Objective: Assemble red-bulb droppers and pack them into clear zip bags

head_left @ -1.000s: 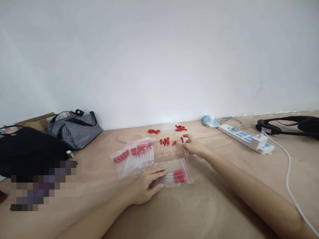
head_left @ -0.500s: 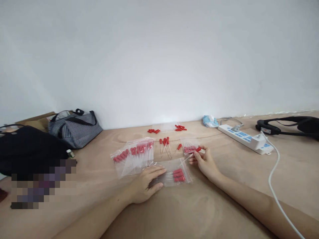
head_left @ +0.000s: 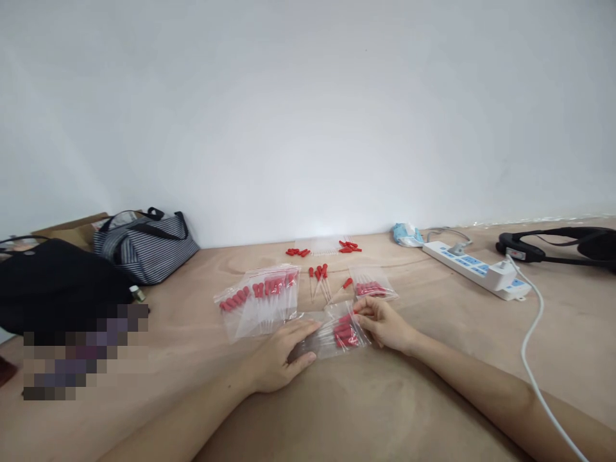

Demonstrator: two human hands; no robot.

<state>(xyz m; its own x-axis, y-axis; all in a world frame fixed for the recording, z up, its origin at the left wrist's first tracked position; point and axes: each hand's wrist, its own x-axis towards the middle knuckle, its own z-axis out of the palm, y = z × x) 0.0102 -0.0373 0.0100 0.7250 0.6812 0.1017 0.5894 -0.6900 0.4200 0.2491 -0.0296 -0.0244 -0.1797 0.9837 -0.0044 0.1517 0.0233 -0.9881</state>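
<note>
A clear zip bag [head_left: 327, 351] lies in front of me with several red-bulbed glass droppers [head_left: 345, 335] inside. My left hand [head_left: 287, 351] holds the left end of this bag, fingers over the top and thumb along the near edge. At the bag's right end, my right hand [head_left: 384, 323] pinches a dropper by its red bulb [head_left: 356, 312]; its glass tube is within the bag. Behind lie loose droppers [head_left: 318, 274] and one single dropper [head_left: 347, 283]. Another bag of droppers [head_left: 375, 290] rests just beyond my right hand.
Filled dropper bags [head_left: 262, 301] overlap on the left. Near the wall are loose red bulbs [head_left: 298, 252] and glass tubes [head_left: 323, 246]. A power strip [head_left: 474, 266] with a white cable [head_left: 528, 346], a blue-white packet [head_left: 407, 235] and a black headset [head_left: 553, 247] sit right; a striped bag [head_left: 147, 247] stands left.
My right hand has moved left and nearer, carrying the dropper farther into the bag, so its bulb is now at the bag's mouth. My left hand has stayed in place.
</note>
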